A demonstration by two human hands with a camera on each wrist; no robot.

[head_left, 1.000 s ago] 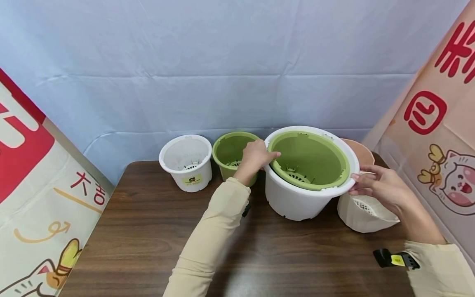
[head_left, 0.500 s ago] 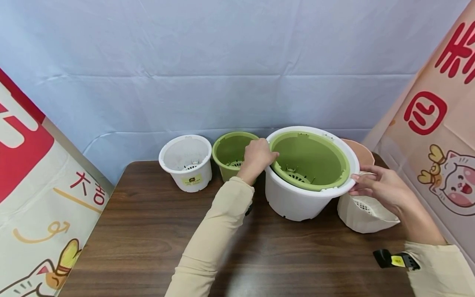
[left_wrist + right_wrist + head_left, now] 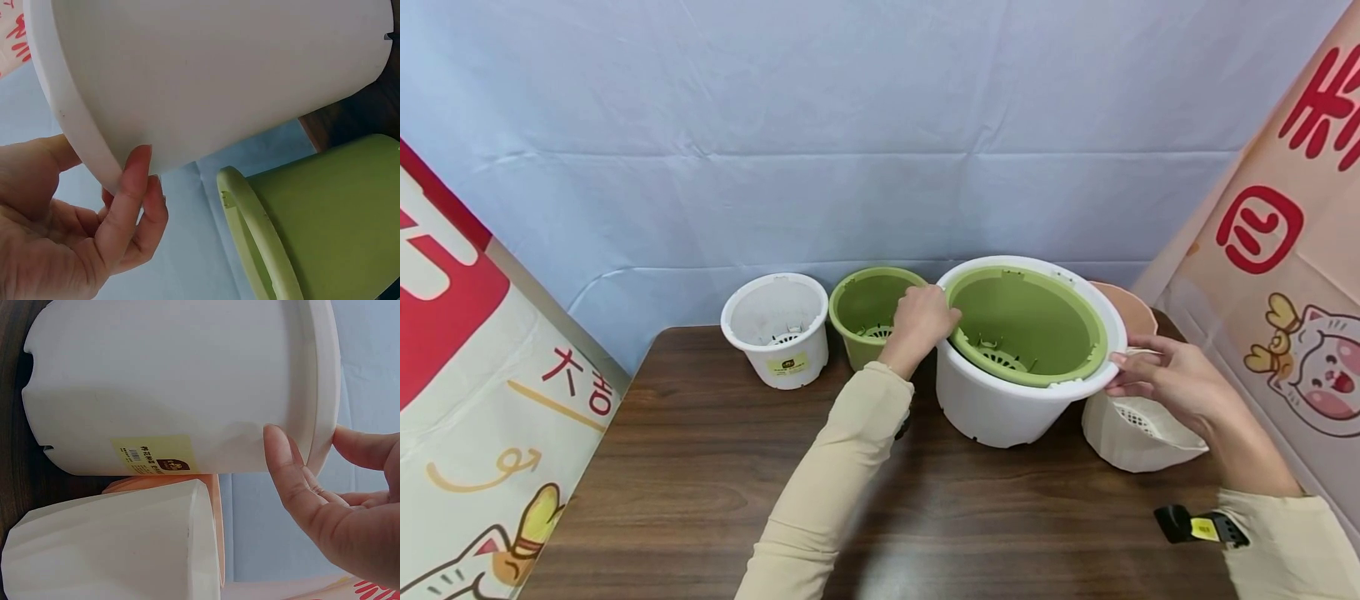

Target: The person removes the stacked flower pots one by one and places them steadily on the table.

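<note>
A large white flowerpot [image 3: 1000, 412] stands on the table at centre right, with a green flowerpot [image 3: 1033, 321] nested inside it, its slotted bottom visible. My left hand [image 3: 917, 327] grips the white rim at the left; in the left wrist view its fingers [image 3: 134, 172] curl beneath the lip against the outer wall. On the opposite side my right hand [image 3: 1180, 379] pinches the rim. Below that hand, the right wrist view shows a yellow label [image 3: 155, 455] on the white flowerpot's wall. The left hand partly covers a smaller green flowerpot [image 3: 853, 343].
A small white flowerpot [image 3: 756, 358] with a yellow label sits at the far left of the row. To the right are a cream faceted flowerpot [image 3: 1116, 437] and, behind it, an orange one [image 3: 1131, 312]. Brown wooden tabletop [image 3: 715, 500] extends in front; a pale cloth [image 3: 850, 125] hangs behind.
My left thumb has drawn back from over the nested green flowerpot's edge, and the left forearm has shifted slightly right. The right hand and the flowerpots look unmoved.
</note>
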